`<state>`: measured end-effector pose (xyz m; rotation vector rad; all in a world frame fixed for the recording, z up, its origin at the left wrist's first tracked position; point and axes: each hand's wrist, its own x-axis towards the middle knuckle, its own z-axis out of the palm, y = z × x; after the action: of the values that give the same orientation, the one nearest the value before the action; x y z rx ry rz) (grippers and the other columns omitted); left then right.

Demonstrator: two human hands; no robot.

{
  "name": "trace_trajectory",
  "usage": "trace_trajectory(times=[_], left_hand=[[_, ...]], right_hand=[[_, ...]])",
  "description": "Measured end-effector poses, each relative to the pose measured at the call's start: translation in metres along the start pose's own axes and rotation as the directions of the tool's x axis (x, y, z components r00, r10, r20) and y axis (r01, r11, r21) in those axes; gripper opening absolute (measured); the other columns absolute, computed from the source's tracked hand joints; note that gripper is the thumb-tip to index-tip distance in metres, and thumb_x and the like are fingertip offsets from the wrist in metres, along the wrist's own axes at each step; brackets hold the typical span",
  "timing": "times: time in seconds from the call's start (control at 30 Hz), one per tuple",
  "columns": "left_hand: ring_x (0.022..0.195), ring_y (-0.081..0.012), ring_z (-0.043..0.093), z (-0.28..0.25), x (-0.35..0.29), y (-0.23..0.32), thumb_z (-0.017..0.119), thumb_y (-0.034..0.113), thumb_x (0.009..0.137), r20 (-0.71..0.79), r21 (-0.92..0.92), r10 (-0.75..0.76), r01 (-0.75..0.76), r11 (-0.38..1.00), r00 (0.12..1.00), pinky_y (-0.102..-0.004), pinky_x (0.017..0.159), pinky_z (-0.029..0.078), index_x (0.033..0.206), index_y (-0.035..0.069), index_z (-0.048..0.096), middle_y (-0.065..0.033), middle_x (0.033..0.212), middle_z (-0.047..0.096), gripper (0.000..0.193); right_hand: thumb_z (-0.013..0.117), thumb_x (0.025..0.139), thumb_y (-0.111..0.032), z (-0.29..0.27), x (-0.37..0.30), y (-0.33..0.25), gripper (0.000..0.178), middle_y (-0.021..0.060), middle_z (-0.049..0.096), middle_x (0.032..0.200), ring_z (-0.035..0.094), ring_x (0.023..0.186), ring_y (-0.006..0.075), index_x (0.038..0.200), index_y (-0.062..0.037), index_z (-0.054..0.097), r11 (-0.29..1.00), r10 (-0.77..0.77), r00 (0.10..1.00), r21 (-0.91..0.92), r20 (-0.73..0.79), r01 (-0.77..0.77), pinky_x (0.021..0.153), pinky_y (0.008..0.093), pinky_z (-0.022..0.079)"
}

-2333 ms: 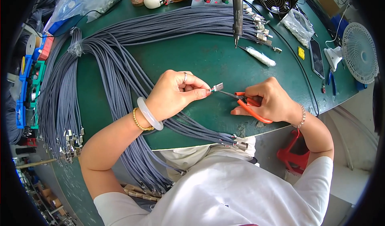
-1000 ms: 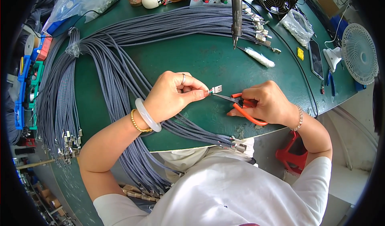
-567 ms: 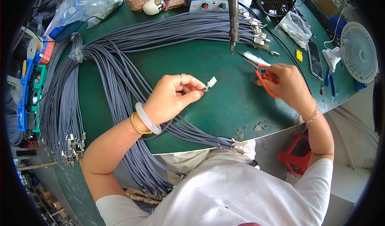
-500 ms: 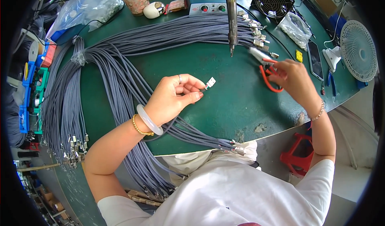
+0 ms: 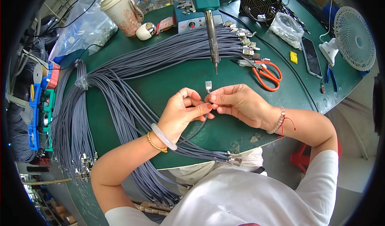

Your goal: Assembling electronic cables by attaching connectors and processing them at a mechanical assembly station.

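A grey braided cable [image 5: 198,130] runs up between my two hands, ending in a small metal USB connector [image 5: 208,85] with reddish wires at its back. Thumb and fingers of my left hand [image 5: 185,108] are closed on the cable below the connector. My right hand [image 5: 240,105] pinches the same cable just under the connector, its fingertips meeting those of my left. Above the connector, a soldering iron [image 5: 211,37] points downward from a green holder, its tip apart from the metal. Orange-handled scissors [image 5: 268,77] lie on the green table [image 5: 236,77], beyond my right hand.
Bundled grey cables [image 5: 156,45] spread across the left and back of the table. Behind them stand a blue control box [image 5: 199,25] and a lidded cup [image 5: 122,15]. A phone [image 5: 311,57], a yellow piece [image 5: 293,57] and a white fan [image 5: 355,39] are at right.
My right hand has put down the scissors and moved left to pinch the cable. The connector now points upward below the soldering iron. My head view has shifted slightly.
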<state>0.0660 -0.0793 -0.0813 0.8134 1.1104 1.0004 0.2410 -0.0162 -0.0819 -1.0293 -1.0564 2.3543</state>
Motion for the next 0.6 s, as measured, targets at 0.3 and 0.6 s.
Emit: trace_trajectory(times=[0.3, 0.6], left_hand=[[0.082, -0.0161, 0.059, -0.017, 0.047, 0.016, 0.053, 0.016, 0.086, -0.018, -0.183, 0.012, -0.015, 0.983, 1.0, -0.0247, 0.072, 0.047, 0.102, -0.001, 0.053, -0.01, 0.094, 0.059, 0.023], [0.077, -0.0133, 0.058, -0.031, 0.074, 0.007, 0.058, 0.006, 0.082, 0.036, -0.057, 0.164, -0.162, 0.985, 0.986, -0.0231, 0.071, 0.046, 0.099, -0.002, 0.057, -0.0072, 0.089, 0.061, 0.019]], right_hand=[[0.05, 0.089, -0.02, -0.019, 0.024, -0.025, 0.017, 0.0016, 0.049, 0.065, 0.033, 0.045, 0.0036, 0.085, -0.0038, 0.053, 0.978, -0.141, 0.987, -0.145, 0.083, 0.152, 0.039, 0.0194, 0.02], [0.052, 0.088, -0.021, -0.042, 0.049, -0.027, 0.021, 0.001, 0.049, 0.064, 0.035, 0.047, 0.0032, 0.086, -0.0001, 0.057, 0.945, -0.182, 0.98, -0.26, 0.08, 0.197, 0.041, 0.0177, 0.023]])
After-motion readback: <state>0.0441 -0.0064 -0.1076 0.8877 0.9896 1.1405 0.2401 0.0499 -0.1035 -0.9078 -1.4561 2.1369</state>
